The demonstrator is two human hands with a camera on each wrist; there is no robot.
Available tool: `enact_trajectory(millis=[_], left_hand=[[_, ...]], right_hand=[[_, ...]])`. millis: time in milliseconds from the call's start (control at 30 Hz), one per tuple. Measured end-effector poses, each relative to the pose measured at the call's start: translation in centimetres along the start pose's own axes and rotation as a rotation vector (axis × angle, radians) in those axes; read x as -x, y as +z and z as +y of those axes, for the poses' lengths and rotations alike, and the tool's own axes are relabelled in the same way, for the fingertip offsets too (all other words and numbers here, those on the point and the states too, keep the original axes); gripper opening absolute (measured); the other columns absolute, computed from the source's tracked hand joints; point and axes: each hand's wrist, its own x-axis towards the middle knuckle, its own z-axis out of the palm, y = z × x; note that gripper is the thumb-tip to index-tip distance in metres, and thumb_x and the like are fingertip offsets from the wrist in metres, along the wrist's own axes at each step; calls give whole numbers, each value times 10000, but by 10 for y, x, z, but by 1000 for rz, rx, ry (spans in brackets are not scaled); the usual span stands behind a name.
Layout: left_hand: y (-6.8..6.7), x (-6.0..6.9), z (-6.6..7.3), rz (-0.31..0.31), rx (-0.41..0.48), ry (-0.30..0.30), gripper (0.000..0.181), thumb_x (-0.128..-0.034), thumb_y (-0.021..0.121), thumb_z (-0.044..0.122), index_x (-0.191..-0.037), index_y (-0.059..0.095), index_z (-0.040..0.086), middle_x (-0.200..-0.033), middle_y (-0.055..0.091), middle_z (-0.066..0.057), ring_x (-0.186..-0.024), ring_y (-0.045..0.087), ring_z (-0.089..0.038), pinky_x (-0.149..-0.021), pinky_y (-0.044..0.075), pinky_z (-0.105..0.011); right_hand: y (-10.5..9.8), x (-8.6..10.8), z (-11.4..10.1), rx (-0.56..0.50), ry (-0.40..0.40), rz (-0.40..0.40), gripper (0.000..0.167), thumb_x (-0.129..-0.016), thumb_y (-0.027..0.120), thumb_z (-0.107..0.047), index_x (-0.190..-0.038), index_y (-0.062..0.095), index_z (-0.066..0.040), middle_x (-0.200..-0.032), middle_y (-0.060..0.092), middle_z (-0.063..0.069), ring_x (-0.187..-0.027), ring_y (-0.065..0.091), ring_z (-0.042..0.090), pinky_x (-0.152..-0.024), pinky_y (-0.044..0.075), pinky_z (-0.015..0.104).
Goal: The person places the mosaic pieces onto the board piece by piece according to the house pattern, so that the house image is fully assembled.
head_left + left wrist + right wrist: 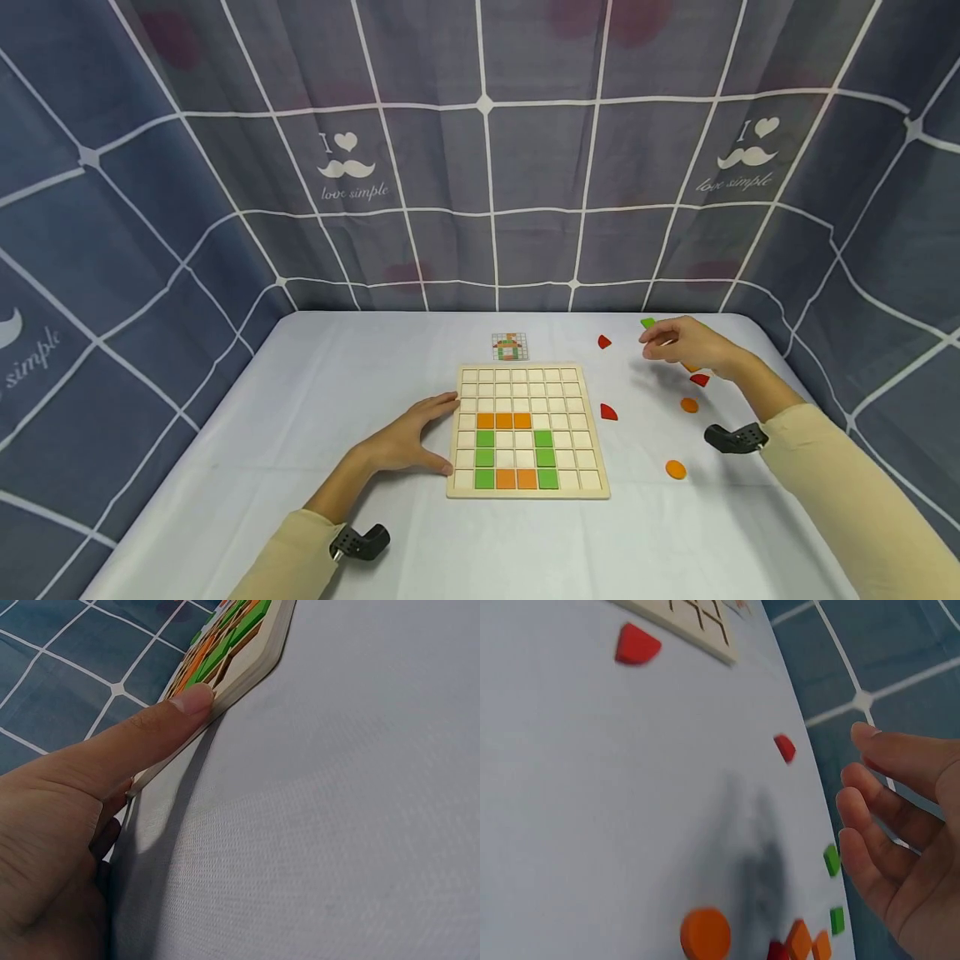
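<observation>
Where the white surface spreads beneath the left hand and right hand, a gridded wooden board lies just right of the left one.
Thumb and fingers spread apart, the left hand touches the board's edge; the right hand hangs above the surface, fingers loosely bent, thumb tip slightly apart. A patterned card lies left of the right hand; orange squares and green squares sit in board cells beside the left. Orange discs lie nearside of the right hand, two red pieces to its left.
</observation>
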Motion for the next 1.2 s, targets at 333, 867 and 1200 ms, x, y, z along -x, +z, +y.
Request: enact_trajectory(millis=[333, 867, 1200], left_hand=[[1, 0, 0, 1, 2, -6, 1115, -717, 959, 370, -1612, 360, 78, -1692, 241, -40, -1550, 156, -329, -1220, 171, -565], [0, 0, 2, 0, 12, -15, 1113, -723, 958, 362, -1616, 354, 86, -1697, 229, -21, -1551, 153, -321, -1222, 167, -561], [0, 1, 2, -1, 12, -7, 1113, -723, 959, 356, -1613, 354, 73, -1695, 233, -26, -1551, 152, -320, -1222, 171, -559]], right_hand=[[-22, 9, 41, -50, 80, 47, 490, -991, 719, -215, -1356, 579, 81, -1066, 689, 144, -938, 659, 321, -855, 567, 368], [-24, 17, 87, 13, 187, 175, 488, -949, 766, -238, -1261, 621, 106, -1128, 671, 179, -903, 567, 266, -705, 527, 285], [-16, 14, 89, 93, 199, 217, 470, -929, 782, -261, -1225, 656, 82, -1052, 677, 154, -963, 549, 342, -767, 458, 363]])
